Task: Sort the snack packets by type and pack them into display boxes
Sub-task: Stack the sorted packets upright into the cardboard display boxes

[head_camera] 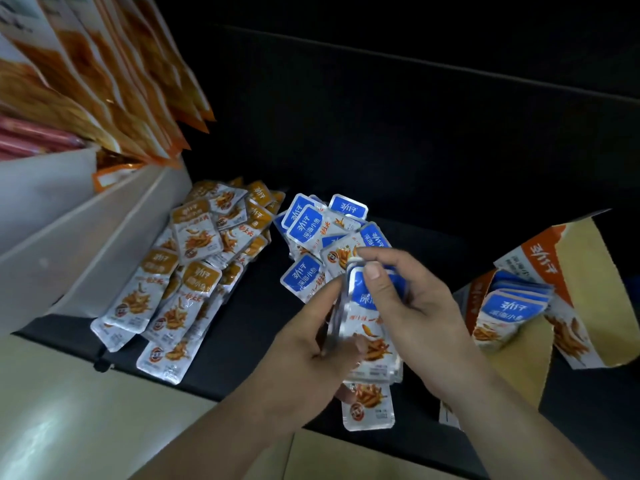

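Note:
A stack of blue-labelled snack packets (367, 327) stands upright between my hands above the black surface. My left hand (311, 355) grips the stack's left side from below. My right hand (412, 299) holds its top and right side, thumb pressed on the blue label. More blue packets (311, 223) lie in a loose pile just behind. A larger pile of orange-labelled packets (194, 258) lies to the left. One packet (367, 407) lies flat under the stack. At the right an open orange display box (568, 271) holds a row of blue packets (509, 306).
White shelf dividers (86, 230) rise at the left, with large orange snack bags (104, 81) hanging above them and pink packs (31, 140) beside. The black surface (242, 327) ends at a pale floor (69, 410) near me.

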Available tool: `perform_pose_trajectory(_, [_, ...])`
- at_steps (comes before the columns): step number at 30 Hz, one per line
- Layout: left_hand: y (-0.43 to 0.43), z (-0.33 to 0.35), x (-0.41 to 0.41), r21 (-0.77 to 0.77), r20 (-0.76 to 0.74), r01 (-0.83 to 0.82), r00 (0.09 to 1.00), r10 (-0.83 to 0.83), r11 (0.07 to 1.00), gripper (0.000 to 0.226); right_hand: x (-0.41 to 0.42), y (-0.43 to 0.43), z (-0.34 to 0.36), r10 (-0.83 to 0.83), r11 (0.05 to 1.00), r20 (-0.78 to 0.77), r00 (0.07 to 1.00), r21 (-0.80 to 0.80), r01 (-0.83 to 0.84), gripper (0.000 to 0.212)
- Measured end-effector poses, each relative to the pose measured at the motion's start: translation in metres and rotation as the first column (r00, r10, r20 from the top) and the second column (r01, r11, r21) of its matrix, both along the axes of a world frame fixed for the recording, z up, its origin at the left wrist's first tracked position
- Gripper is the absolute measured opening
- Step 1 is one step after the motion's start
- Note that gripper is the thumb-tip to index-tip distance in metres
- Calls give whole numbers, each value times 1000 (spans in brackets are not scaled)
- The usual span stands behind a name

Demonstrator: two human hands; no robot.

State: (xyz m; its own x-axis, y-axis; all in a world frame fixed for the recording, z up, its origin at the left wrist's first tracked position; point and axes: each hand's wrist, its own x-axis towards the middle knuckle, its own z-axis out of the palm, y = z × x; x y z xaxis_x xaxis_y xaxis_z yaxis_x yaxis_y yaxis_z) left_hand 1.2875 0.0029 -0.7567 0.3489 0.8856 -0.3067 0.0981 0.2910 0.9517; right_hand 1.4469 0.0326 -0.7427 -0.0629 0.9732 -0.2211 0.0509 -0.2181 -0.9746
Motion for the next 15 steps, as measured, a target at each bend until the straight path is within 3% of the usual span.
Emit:
perform_pose_trajectory(4, [5,-2,3,62,-14,-65,998,66,996,75,-4,-7,-8,-38,999,-2,999,-12,38,21])
perform_pose_trajectory(10, [-3,-2,12,29,7,-89,996,89,996,50,-7,-4,-3,-250,967,-112,962,-77,243,17])
perform_pose_trajectory(15, [-6,-1,15,62,-17,-98,995,100,993,56,-7,-10,1,-187,982,-51,981,-28,186,17])
